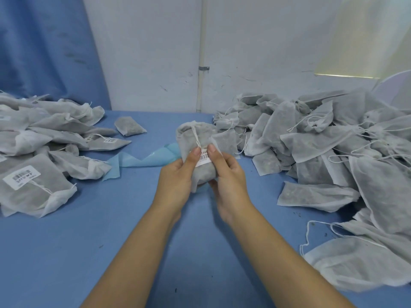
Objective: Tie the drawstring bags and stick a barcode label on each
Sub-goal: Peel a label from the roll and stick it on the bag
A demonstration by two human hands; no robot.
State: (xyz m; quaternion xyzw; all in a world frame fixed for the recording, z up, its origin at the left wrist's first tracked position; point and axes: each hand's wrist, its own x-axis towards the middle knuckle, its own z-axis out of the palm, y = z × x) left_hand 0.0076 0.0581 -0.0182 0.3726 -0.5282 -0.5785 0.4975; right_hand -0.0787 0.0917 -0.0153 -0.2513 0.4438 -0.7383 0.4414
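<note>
From the head view, a white barcode label [204,157] is showing black bars and a line of print too small to read. It is sitting on the front of a grey drawstring bag [191,138], which is being held up over the middle of the blue table [111,241]. The left hand [178,172] and the right hand [226,172] are wrapping their fingers round the bag's lower half, and both thumbs are pressing on the label's upper corners. The bag's white drawstring [195,136] is hanging from the gathered neck down to the thumbs.

Toward the left edge, a heap of labelled bags [44,134] is lying; the nearest bag's sticker [21,177] is showing a barcode over characters I cannot read. Toward the right edge, a larger pile of bags [333,141] is lying with loose strings. A pale blue backing strip [142,160] is lying behind the hands.
</note>
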